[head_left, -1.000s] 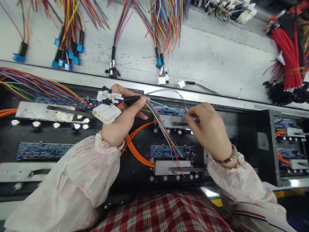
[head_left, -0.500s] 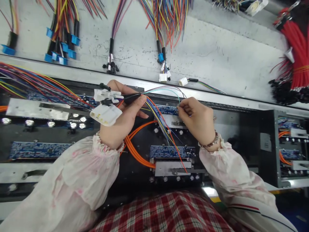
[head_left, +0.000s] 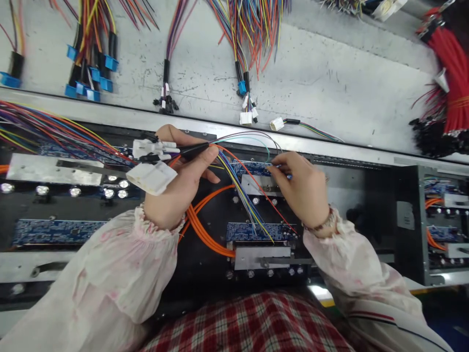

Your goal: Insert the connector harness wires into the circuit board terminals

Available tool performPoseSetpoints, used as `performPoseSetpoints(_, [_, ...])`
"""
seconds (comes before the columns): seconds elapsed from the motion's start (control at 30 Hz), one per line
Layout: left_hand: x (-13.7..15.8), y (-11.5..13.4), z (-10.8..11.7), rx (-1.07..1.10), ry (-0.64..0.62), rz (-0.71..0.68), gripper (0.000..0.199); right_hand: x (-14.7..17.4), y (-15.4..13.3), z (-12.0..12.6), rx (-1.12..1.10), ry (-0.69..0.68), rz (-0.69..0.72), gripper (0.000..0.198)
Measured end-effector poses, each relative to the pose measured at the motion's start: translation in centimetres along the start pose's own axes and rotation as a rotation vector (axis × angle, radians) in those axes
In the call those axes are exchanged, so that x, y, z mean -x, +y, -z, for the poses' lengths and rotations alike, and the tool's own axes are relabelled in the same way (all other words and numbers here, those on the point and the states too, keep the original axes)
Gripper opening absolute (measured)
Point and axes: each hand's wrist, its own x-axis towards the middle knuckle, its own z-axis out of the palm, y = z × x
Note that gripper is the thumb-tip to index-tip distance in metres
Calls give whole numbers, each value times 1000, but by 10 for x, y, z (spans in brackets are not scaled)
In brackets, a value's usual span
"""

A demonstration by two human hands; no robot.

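A wire harness (head_left: pixel 196 149) with a black sleeve lies across my left hand (head_left: pixel 183 173), thumb pressed over the sleeve. White plug connectors (head_left: pixel 152 177) hang from its left end. From the other end, loose wires (head_left: pixel 244 183) in yellow, blue, red and other colours fan out to the right. My right hand (head_left: pixel 302 186) is closed in a pinch on the end of a thin light-green wire (head_left: pixel 266 146), which bows up between the hands. Dark thin wires arch just above it. Below the hands sit blue circuit boards (head_left: pixel 260 231) in a black housing.
Behind the hands, a grey metal shelf (head_left: pixel 330 83) carries bundles of coloured wires with blue connectors (head_left: pixel 93 73). A small white connector (head_left: pixel 277 123) with a wire tail lies near its front edge. Red cables (head_left: pixel 449 80) are bunched at far right. Orange cables (head_left: pixel 205 232) loop between the boards.
My left hand and the harness have shifted slightly left, and the white connectors have turned a little. The red wire has swung right, towards my right wrist. My right hand keeps its pinch.
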Motion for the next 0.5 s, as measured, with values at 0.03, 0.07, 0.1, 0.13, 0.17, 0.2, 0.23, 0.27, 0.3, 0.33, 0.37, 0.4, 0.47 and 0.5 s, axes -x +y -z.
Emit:
performPoseSetpoints(0.03, [0,0,0,-3,6,1,30,9,-2,7,32,13,1,6])
performPoseSetpoints(0.07, [-1,-1,1,-5,10,2,31,20,-4,15,65,4,-2,9])
performPoseSetpoints(0.1, [-1,-1,1,-6,12,5,31,32,-5,22,87,-50,-7,12])
performPoseSetpoints(0.13, [-1,-1,1,-4,12,14,32,44,-7,29,98,-144,-15,14])
performPoseSetpoints(0.17, [-1,-1,0,0,14,22,33,55,-9,35,100,-225,-28,14])
performPoseSetpoints(0.2, [-1,0,0,8,17,29,34,64,-10,40,82,-284,-43,12])
performPoseSetpoints(0.23, [-1,0,-1,18,17,36,34,69,-11,44,54,-296,-60,10])
performPoseSetpoints(0.27, [-1,1,-2,26,21,40,36,71,-12,48,22,-254,-78,9])
performPoseSetpoints(0.3, [-1,1,-3,33,25,44,37,69,-11,50,0,-175,-99,8])
performPoseSetpoints(0.33, [-2,1,-3,36,31,47,38,64,-9,52,-7,-71,-119,6])
performPoseSetpoints(0.37, [-2,1,-3,37,40,51,39,58,-5,52,0,35,-138,4])
performPoseSetpoints(0.4, [-3,0,-3,37,47,58,40,50,0,52,12,124,-155,2])
performPoseSetpoints(0.47, [-4,-1,-2,27,31,76,40,37,15,46,15,184,-175,2])
performPoseSetpoints(0.5, [-4,-2,-1,14,11,72,39,32,23,42,2,162,-175,3])
